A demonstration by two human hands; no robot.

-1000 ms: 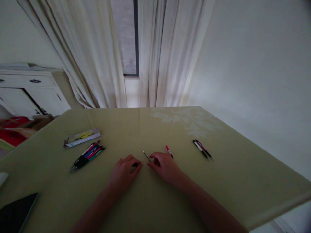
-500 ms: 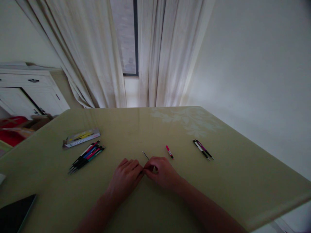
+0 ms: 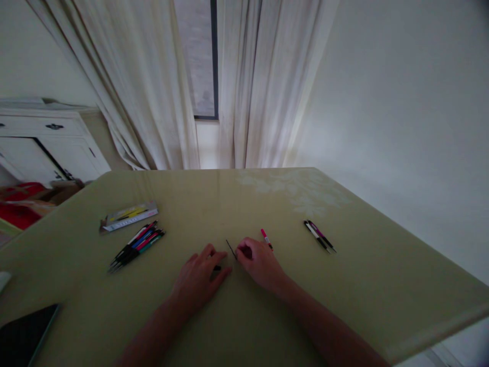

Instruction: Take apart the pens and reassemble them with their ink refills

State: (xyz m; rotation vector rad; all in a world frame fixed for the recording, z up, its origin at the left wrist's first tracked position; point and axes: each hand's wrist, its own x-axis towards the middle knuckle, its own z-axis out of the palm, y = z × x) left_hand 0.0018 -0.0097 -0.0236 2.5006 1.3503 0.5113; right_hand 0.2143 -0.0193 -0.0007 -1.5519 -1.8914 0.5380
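My left hand [image 3: 199,278] rests low over the table with thumb and forefinger spread apart. A small black pen part [image 3: 217,267] pokes out from under its palm, seemingly held by the curled fingers, which are mostly hidden. My right hand [image 3: 262,262] pinches a thin dark pen refill [image 3: 231,248] between thumb and forefinger. The refill slants up and left, clear of my left hand. Just beyond my right hand lies a pink pen barrel [image 3: 266,237], its near end close to the knuckles.
On the left lie a bundle of several pens [image 3: 136,247] and a pen box [image 3: 130,215]. Two pens [image 3: 319,236] lie side by side at the right. A dark flat device [image 3: 28,334] sits at the lower left of the table [image 3: 214,204].
My hands, which were touching at the fingertips, have come apart. My right hand has shifted slightly up and right with the refill; my left thumb and forefinger have spread, exposing the black part.
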